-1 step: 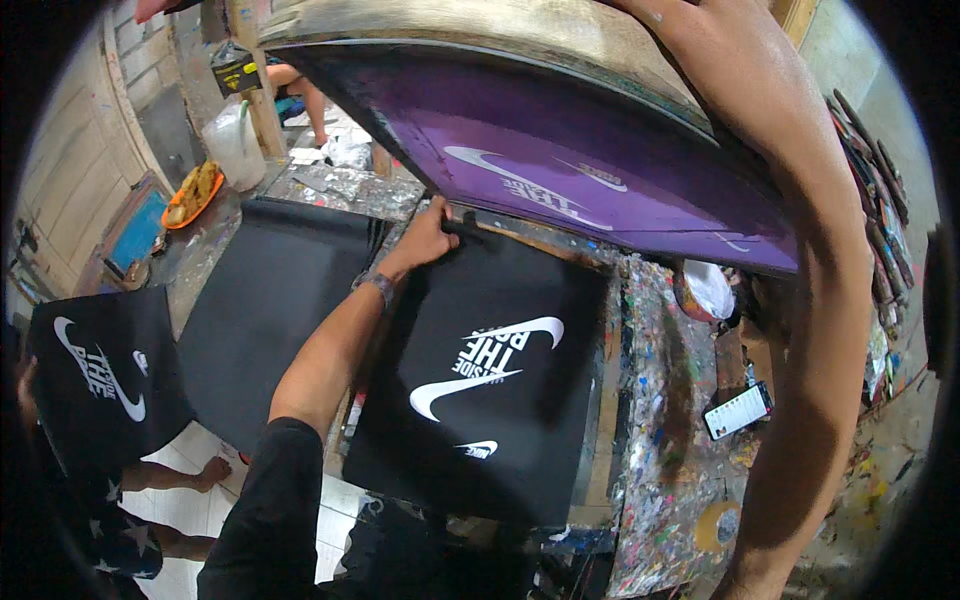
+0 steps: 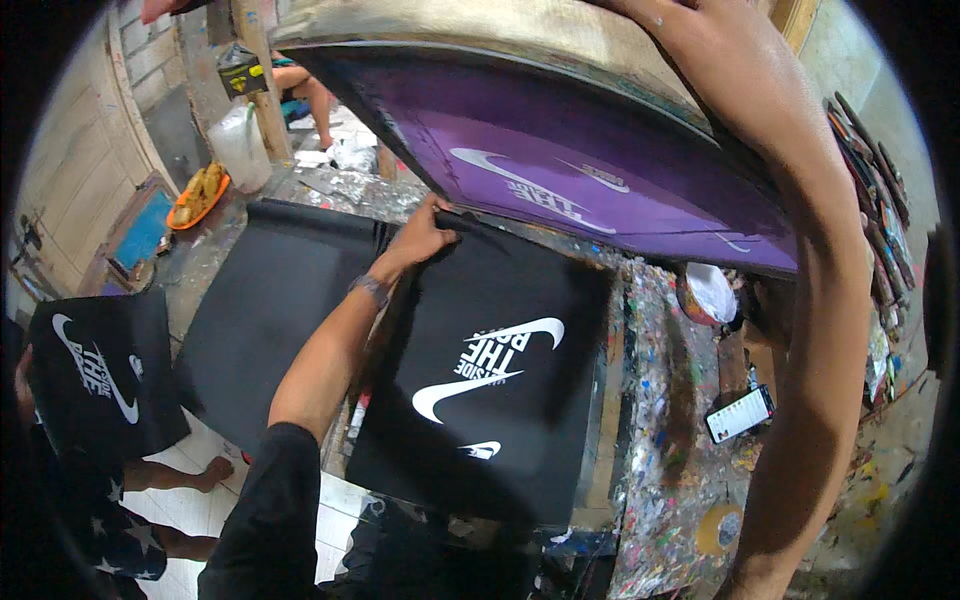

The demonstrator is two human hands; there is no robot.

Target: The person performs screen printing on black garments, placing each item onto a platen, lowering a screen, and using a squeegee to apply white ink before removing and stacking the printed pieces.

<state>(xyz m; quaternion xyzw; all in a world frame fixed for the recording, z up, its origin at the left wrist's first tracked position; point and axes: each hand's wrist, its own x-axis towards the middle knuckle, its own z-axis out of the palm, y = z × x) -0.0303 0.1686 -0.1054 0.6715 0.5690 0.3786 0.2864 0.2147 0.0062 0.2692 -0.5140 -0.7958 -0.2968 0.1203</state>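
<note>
A black fabric panel point(image 2: 545, 410) with white curved tick marks and lettering lies on the printing board in front of me. My left hand point(image 2: 420, 238) pinches its far left corner, thumb and fingers closed on the cloth. Above its far side a wooden-framed printing screen point(image 2: 420, 110) stands tilted up, its purple mesh showing the same design. My right hand point(image 2: 690, 14) is at the screen's raised upper edge and holds it up; its fingers are partly cut off by the picture's top. A plain black panel point(image 2: 280, 310) lies to the left of my left forearm.
At far left another person's hand point(image 2: 24, 372) holds a printed black panel point(image 2: 110, 400). A phone point(image 2: 740, 414), a tape roll point(image 2: 718, 528) and a tub point(image 2: 706, 294) sit on the paint-stained table point(image 2: 655, 490) at right. An orange dish point(image 2: 200, 198) and plastic jug point(image 2: 240, 150) stand at back left.
The panel's far edge has shifted slightly under my left hand, covering more of the board's tan edge. The other person's panel has tilted a little. My right arm and the screen look nearly unchanged.
</note>
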